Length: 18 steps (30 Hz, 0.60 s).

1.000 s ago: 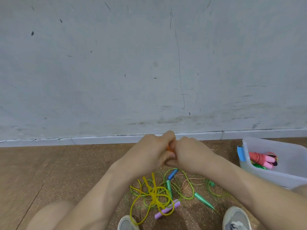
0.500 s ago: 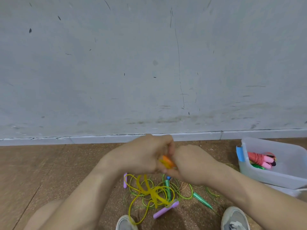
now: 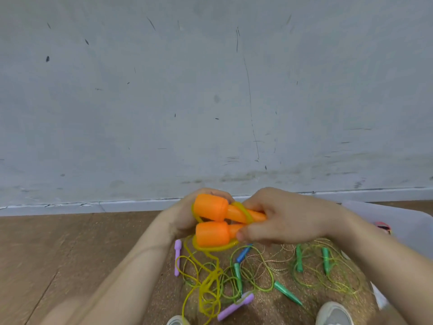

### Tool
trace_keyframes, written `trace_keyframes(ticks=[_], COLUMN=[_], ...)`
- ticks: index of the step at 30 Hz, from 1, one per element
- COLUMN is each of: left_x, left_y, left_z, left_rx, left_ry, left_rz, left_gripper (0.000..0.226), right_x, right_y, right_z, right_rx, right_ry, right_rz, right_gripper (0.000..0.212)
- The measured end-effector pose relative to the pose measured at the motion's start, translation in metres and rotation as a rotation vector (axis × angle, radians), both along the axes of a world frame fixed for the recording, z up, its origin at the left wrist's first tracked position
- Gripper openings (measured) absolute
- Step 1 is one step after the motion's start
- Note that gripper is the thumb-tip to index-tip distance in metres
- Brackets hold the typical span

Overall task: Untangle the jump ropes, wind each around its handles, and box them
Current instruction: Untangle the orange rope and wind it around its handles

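Here the left hand (image 3: 180,219) cups the thick ends of the two orange handles (image 3: 210,233) from behind, its fingers curled round them. The right hand (image 3: 290,219) is clamped on their thin ends, thumb under the lower one and fingers over the upper one. The handles lie side by side, touching, held above the floor (image 3: 58,242). A few turns of yellow rope (image 3: 210,285) circle both handles, and the rest hangs down to a loose heap on the floor just below the hands.

The heap is tangled with thin green rope (image 3: 257,277). Among the loops lie two purple handles (image 3: 177,256), one to the left and one near the bottom, a blue handle (image 3: 243,253), and several green handles (image 3: 298,258).

A pale plastic box (image 3: 410,221) sits at the right edge behind the right forearm, with something pink (image 3: 383,226) showing inside; what it is cannot be told.

The floor is brown and speckled. It meets a scuffed grey wall (image 3: 210,90) at a pale baseboard (image 3: 70,205). The toes of two light shoes (image 3: 334,314) show at the bottom edge.
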State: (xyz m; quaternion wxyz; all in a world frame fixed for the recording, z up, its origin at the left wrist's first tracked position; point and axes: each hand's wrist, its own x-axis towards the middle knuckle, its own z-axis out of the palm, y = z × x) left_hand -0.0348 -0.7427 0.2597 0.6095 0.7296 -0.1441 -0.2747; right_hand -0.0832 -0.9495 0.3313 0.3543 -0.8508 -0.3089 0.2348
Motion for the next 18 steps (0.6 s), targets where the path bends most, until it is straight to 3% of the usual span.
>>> trace_keyframes(ticks=[4,7,9,12,14,16,18], left_x=[-0.012,-0.033,-0.032,-0.028,-0.033,-0.040,-0.044], left_y=[-0.013,-0.033,-0.036,-0.038,-0.044,-0.051,-0.056], left_z=[-0.003,0.003,0.001,-0.004,-0.012,-0.017,-0.015], left_rx=[0.138,-0.063,-0.166,-0.016,0.121,0.156,-0.066], left_ry=[-0.182,-0.125,-0.125,-0.358,-0.455,-0.364,-0.027], left_rz=[-0.042,0.077,0.228,0.433,0.496,0.497,0.479], left_gripper=[0.018,0.027,0.020,0.008,0.013,0.016,0.016], right_x=[0.004,0.015,0.022,0.028,0.031,0.034,0.036], right_y=[-0.006,-0.019,-0.027,-0.030,-0.025,-0.020,-0.017], right_z=[0.002,0.003,0.003,-0.003,-0.009,-0.019,-0.031], right_rx=[0.199,0.173,0.187,0.180,0.126,0.054,-0.040], right_ry=[0.074,0.061,0.046,-0.009,-0.079,-0.205,-0.390], right_rz=[-0.119,-0.299,-0.398,-0.478,-0.491,-0.490,-0.465], right_gripper=[0.025,0.037,0.036,0.034,0.034,0.033,0.035])
